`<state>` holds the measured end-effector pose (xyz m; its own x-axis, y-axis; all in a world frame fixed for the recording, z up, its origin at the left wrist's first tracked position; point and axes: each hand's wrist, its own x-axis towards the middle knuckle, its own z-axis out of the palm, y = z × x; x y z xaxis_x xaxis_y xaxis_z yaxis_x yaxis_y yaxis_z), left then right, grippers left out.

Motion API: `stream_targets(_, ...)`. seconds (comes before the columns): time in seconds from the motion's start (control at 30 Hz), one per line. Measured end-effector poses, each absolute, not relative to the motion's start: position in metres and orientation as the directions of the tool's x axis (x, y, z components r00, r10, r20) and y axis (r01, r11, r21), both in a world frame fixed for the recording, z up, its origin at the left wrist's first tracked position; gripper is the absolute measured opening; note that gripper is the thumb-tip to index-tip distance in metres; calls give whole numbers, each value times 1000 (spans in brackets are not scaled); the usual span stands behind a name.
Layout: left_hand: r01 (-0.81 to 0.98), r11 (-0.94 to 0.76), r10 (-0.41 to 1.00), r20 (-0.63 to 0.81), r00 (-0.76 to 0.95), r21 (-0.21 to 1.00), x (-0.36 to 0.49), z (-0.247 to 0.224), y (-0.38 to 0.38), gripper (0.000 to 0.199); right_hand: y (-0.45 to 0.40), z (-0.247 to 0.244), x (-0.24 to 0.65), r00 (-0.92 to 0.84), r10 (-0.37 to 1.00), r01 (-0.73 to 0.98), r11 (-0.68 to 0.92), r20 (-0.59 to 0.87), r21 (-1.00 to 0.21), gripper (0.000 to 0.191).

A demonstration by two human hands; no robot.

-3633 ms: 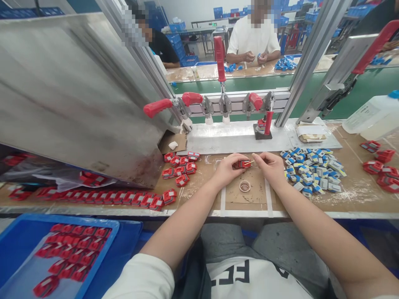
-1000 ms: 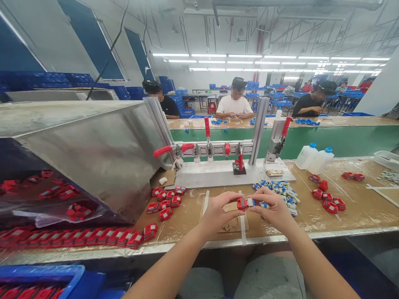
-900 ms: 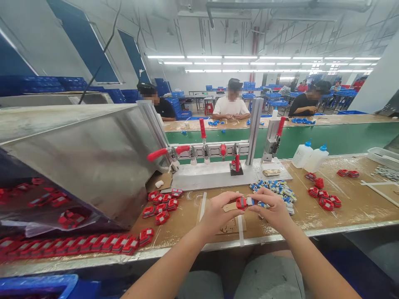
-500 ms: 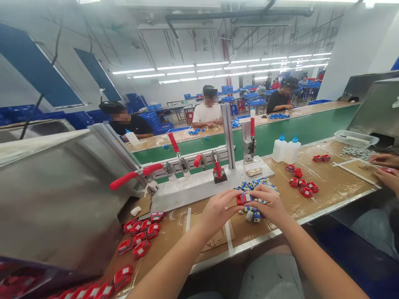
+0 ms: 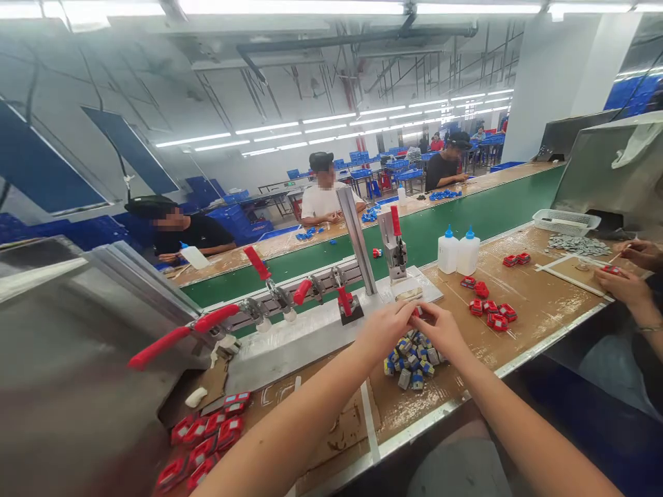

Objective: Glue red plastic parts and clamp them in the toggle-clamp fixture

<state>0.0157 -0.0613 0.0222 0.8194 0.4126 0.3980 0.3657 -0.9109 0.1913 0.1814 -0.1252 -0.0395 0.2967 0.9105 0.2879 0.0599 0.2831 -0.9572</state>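
Observation:
Between my left hand (image 5: 387, 326) and my right hand (image 5: 439, 327) is a small red plastic part (image 5: 416, 312), mostly covered by the fingers. Both hands are closed on it, fingertips close together, above the near side of the bench. Just below them lies a pile of small grey, blue and yellow blocks (image 5: 411, 360). Beyond the hands stands a metal fixture (image 5: 311, 331) with several red-handled toggle clamps (image 5: 257, 263). A single upright clamp (image 5: 398, 248) is mounted on a pale plate behind the hands.
Red parts (image 5: 210, 431) cluster at the left, others (image 5: 489, 307) at the right. Two white bottles (image 5: 458, 253) with blue tips stand near the green conveyor belt (image 5: 487, 207). A co-worker's hand (image 5: 624, 279) holds a red part at the far right. People sit across the belt.
The view has turned right and tilted. My hands have lifted slightly away from the block pile and closed in around the red part, which now shows less.

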Motion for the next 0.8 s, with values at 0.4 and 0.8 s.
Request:
stream_targets(0.4, 582, -462, 852, 154, 500, 669, 68, -18, 33, 37, -31, -12, 241, 434, 847, 319, 174, 307, -932, 61)
stream_targets(0.8, 599, -474, 847, 147, 511, 646, 91, -28, 87, 43, 42, 133, 225, 250, 877, 319, 326, 411, -890, 58)
